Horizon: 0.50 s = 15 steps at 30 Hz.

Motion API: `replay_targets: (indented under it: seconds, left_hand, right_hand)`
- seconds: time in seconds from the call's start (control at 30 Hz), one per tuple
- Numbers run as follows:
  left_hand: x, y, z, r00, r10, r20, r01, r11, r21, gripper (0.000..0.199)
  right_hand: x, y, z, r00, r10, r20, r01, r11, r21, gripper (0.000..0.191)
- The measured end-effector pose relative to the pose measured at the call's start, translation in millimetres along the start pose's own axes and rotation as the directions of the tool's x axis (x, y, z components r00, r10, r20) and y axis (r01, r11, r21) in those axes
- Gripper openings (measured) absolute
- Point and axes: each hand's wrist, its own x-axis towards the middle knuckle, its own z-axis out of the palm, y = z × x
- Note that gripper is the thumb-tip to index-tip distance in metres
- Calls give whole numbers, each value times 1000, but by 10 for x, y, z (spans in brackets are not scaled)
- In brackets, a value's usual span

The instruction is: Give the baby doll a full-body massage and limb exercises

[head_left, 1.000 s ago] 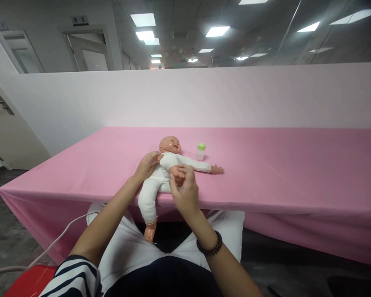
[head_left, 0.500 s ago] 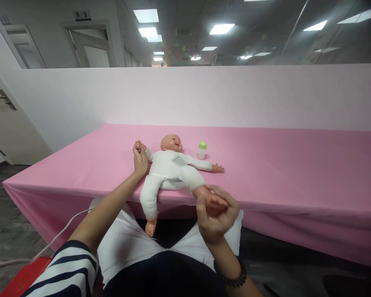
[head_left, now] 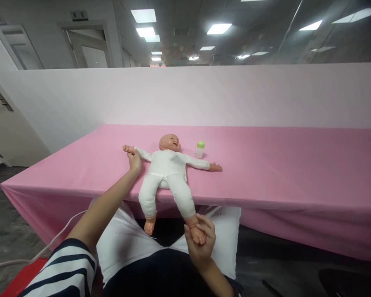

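Head view: one baby doll (head_left: pixel 167 163) is on its back on the pink tablecloth (head_left: pixel 281 165), at the near edge. Clock positions are read from the doll's torso, with twelve towards the white wall (head_left: pixel 235 97).

The doll wears a white body suit. Its head lies at twelve o'clock, turned to the right. Its arms are spread, one towards ten o'clock and the other resting on the cloth towards three. Both legs extend past the table edge, the feet at five and seven o'clock.

Left hand (head_left: pixel 135 161): at nine o'clock, fingers gripping the doll's wrist. Right hand (head_left: pixel 200 243): at five o'clock, curled around the doll's foot, thumb on one side and fingers across the ankle on the other. The foot at seven o'clock hangs free of both hands.

One green-capped bottle (head_left: pixel 199 150) stands upright at two o'clock, near the doll's head and apart from both hands.

Surroundings: a door with a lever handle (head_left: pixel 3 100) at nine to ten o'clock; a pale cable (head_left: pixel 64 232) at eight; the person's white trousers (head_left: pixel 119 231) below the table edge; a striped sleeve (head_left: pixel 63 268) on the left arm.
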Motion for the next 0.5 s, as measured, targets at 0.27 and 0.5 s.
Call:
replay_targets:
  seconds: [0.27, 0.5]
  left_hand:
    - [-236, 265, 66, 848, 504, 163, -496, 864, -90, 51]
    - [-246, 296, 39, 686, 633, 358, -675, 738, -14, 43]
  right_hand:
    - [1020, -180, 439, 998, -58, -9, 59, 987, 151, 44]
    - [1364, -121, 976, 985, 71, 158, -101, 977, 190, 28]
